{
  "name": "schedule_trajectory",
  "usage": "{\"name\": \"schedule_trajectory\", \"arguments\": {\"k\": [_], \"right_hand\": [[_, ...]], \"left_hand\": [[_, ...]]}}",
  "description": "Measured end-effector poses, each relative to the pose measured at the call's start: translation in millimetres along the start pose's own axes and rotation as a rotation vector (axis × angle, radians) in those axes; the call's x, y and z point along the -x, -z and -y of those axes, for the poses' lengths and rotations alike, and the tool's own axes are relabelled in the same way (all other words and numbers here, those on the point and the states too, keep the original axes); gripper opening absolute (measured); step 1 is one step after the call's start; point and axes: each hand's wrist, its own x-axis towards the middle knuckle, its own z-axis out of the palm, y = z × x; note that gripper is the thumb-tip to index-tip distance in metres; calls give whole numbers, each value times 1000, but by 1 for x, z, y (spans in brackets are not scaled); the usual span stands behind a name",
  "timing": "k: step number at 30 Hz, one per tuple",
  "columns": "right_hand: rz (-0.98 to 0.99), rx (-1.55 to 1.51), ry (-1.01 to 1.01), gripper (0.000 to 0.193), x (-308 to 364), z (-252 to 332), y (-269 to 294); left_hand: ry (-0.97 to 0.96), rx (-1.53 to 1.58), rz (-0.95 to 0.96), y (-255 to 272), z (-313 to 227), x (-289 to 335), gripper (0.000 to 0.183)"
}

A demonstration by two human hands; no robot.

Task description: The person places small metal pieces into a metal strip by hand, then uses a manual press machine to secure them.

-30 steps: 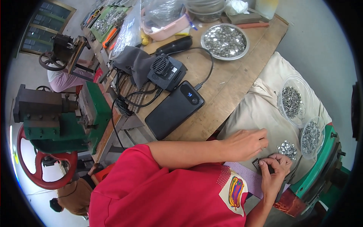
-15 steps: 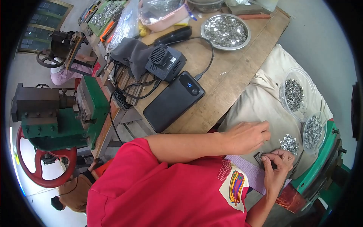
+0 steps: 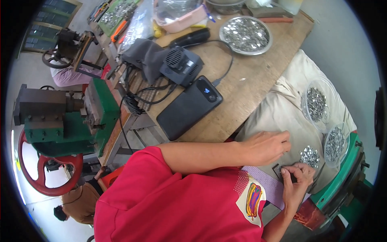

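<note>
My left hand (image 3: pixel 266 147) hovers over the beige cloth (image 3: pixel 262 115), its fingers curled and pressed together. Whatever sits between those fingertips, if anything, is hidden. Lower down, my right hand (image 3: pixel 297 179) is closed, thumb against forefinger, on a small dark metal frame (image 3: pixel 276 169); most of that piece is covered by the fingers. Just above my right hand lies a loose pile of shiny small metal pieces (image 3: pixel 309 156) on the cloth. Two clear plastic tubs stand beside it: a larger tub of metal bits (image 3: pixel 316 104) and a smaller tub of silvery bits (image 3: pixel 335 143).
On the wooden table (image 3: pixel 246 90) lie a black power bank (image 3: pixel 189 108), a dark vented device (image 3: pixel 181 65), cables, a metal bowl of shiny pieces (image 3: pixel 246 35) and a pink basket (image 3: pixel 183 24). A green machine (image 3: pixel 102 113) with a red handwheel stands left. Two people sit beyond.
The whole view has shifted slightly. My left hand stays near the same spot above the cloth, still curled; my right hand keeps its hold on the small frame.
</note>
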Motion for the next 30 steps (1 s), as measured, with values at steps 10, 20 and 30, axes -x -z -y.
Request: {"name": "schedule_trajectory", "arguments": {"k": [10,20,30], "right_hand": [[0,-32,45,10,-9,-2,-3],[23,-64,-8,13,-3,-6,2],[37,-37,-14,13,1,-12,10]], "left_hand": [[12,12,42,20,1,3,20],[39,-5,56,17,-3,0,23],[60,-37,73,18,-4,-1,23]]}}
